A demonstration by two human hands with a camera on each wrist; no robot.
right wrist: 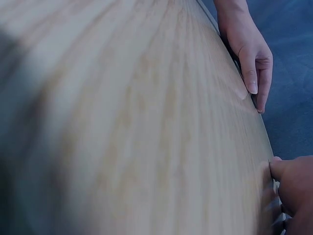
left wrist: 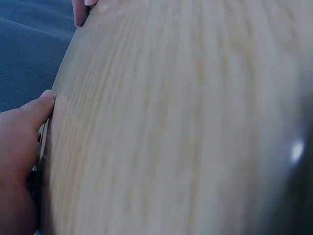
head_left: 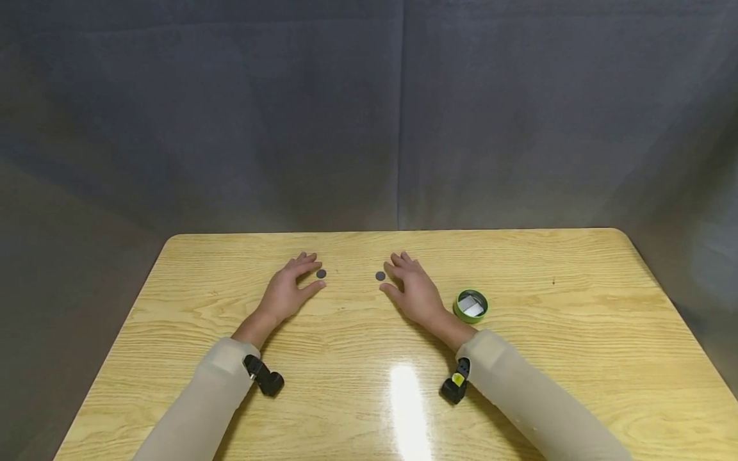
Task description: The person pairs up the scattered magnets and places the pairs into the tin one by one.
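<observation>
On the wooden table lie two small dark round discs, one beside each hand. The left hand (head_left: 286, 291) rests low over the table, its thumb and fingers spread apart around the left disc (head_left: 321, 273) without gripping it. Mirroring it, the right hand (head_left: 416, 291) has its thumb and fingers parted, with the right disc (head_left: 380, 276) just off the fingertips. In the left wrist view the left hand (left wrist: 19, 142) shows at the left edge, thumb extended. The right wrist view catches the right hand (right wrist: 296, 183) at its lower right; neither disc shows there.
A round green tin (head_left: 457, 313) with pale flat pieces inside stands right of the right wrist. The wooden table (head_left: 323, 397) has rounded far corners, and a dark grey cloth (head_left: 277, 128) hangs behind it. Black cameras (head_left: 270, 379) are strapped to both wrists.
</observation>
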